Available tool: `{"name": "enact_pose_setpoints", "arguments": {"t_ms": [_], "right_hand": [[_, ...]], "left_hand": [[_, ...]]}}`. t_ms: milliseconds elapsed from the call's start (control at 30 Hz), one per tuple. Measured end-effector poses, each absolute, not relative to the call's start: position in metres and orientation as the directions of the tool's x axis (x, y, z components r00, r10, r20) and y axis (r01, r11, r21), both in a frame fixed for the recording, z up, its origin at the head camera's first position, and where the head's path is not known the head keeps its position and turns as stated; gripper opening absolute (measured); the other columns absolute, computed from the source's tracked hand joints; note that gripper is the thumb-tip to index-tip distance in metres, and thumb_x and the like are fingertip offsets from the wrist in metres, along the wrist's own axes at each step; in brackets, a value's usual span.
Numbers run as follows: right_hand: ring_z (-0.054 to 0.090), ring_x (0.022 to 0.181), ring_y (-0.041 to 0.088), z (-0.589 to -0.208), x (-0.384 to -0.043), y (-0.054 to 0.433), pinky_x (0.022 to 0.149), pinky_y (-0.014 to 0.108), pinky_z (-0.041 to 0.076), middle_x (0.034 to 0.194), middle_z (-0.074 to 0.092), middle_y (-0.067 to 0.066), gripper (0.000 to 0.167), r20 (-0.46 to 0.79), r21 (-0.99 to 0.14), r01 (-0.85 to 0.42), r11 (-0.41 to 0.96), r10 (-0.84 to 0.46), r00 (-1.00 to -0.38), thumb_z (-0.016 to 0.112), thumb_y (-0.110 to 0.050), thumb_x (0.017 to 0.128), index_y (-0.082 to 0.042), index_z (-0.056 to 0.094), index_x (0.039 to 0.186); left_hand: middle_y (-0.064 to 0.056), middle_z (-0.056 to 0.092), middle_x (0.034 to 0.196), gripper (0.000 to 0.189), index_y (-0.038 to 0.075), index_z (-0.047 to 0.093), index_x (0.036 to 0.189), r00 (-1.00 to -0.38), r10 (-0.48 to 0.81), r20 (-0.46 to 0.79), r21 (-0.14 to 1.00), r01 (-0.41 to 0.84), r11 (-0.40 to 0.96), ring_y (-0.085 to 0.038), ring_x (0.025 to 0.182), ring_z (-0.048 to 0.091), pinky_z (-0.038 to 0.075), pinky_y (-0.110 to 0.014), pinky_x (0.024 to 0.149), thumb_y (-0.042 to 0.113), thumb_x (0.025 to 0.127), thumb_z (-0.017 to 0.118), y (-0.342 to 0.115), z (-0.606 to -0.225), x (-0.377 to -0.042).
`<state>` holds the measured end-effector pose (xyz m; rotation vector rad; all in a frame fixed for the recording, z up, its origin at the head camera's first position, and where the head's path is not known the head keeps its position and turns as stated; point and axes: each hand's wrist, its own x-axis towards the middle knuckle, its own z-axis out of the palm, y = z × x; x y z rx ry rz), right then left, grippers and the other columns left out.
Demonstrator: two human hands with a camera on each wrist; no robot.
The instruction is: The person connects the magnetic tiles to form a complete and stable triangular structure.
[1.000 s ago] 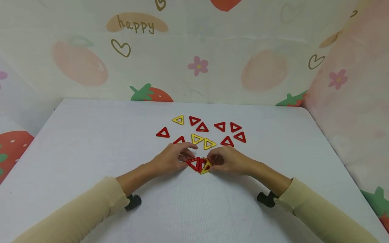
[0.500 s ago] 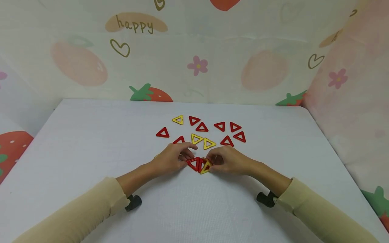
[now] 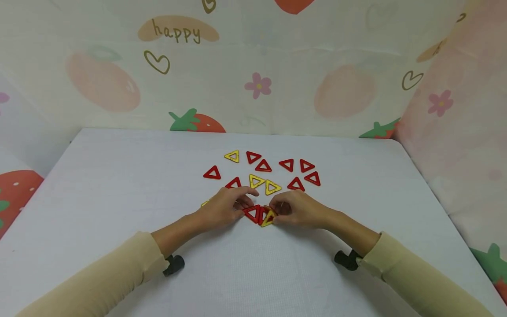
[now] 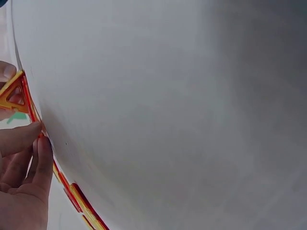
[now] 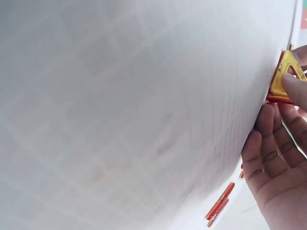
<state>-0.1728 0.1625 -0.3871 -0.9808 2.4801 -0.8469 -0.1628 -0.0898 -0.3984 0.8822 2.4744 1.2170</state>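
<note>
Lower centre of head view: yellow triangle (image 5: 278, 79), tilted, at left of right hand (image 3: 299, 209), the nearer, whose thumb and fingers pinch it. No long axis evident. Red triangle (image 3: 256, 219) further left, corner pinched by left hand (image 3: 222, 207).

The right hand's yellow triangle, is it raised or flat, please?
Raised: right wrist view shows the triangle face-on, flat tiles edge-on.

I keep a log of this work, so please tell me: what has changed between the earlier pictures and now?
Very little: a yellow sliver, hidden at first, now shows behind the left hand. Nothing was visibly taken or let go. The right hand still pinches the yellow triangle, the left holds the red triangle, and the loose triangles lie as before.
</note>
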Motion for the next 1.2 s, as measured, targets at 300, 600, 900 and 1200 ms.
{"name": "enact_pose_setpoints", "arguments": {"t_ms": [300, 600, 900, 1200], "right_hand": [[0.060, 0.082, 0.009, -0.3871, -0.1734, 0.1626, 0.077, 0.025, 0.054, 0.088, 0.064, -0.008, 0.024, -0.094, -0.633, -0.504, 0.587, -0.705, -0.703, 0.080, -0.016, 0.085, -0.010, 0.070, 0.106], [0.060, 0.082, 0.009, -0.3870, -0.1736, 0.1624, 0.077, 0.025, 0.054, 0.088, 0.065, -0.008, 0.024, -0.096, -0.634, -0.500, 0.590, -0.701, -0.706, 0.080, -0.016, 0.085, -0.010, 0.071, 0.106], [0.060, 0.081, 0.008, -0.3873, -0.1734, 0.1628, 0.077, 0.025, 0.055, 0.088, 0.065, -0.007, 0.024, -0.083, -0.646, -0.505, 0.573, -0.709, -0.700, 0.080, -0.015, 0.084, -0.009, 0.071, 0.106], [0.061, 0.082, 0.009, -0.3885, -0.1737, 0.1629, 0.078, 0.025, 0.055, 0.088, 0.065, -0.008, 0.025, -0.093, -0.639, -0.498, 0.586, -0.701, -0.707, 0.080, -0.015, 0.085, -0.009, 0.070, 0.107]], "left_hand": [[-0.008, 0.072, 0.110, 0.046, 0.003, 0.057, 0.132, -0.764, 0.638, 0.090, 0.775, 0.456, 0.437, -0.018, 0.102, 0.067, 0.054, -0.033, 0.094, -0.009, 0.088, 0.066, -0.0903, -0.3971, -0.1623], [-0.009, 0.071, 0.112, 0.046, 0.002, 0.057, 0.132, -0.754, 0.645, 0.127, 0.786, 0.473, 0.398, -0.018, 0.104, 0.068, 0.054, -0.031, 0.093, -0.008, 0.088, 0.066, -0.0908, -0.3942, -0.1633], [-0.009, 0.071, 0.110, 0.046, 0.002, 0.057, 0.132, -0.752, 0.646, 0.128, 0.812, 0.453, 0.367, -0.018, 0.104, 0.068, 0.054, -0.030, 0.092, -0.008, 0.088, 0.066, -0.0883, -0.3924, -0.1641], [-0.010, 0.071, 0.108, 0.047, 0.001, 0.056, 0.132, -0.753, 0.644, 0.137, 0.818, 0.452, 0.355, -0.018, 0.102, 0.068, 0.055, -0.031, 0.091, -0.007, 0.088, 0.067, -0.0868, -0.3920, -0.1638]]}}
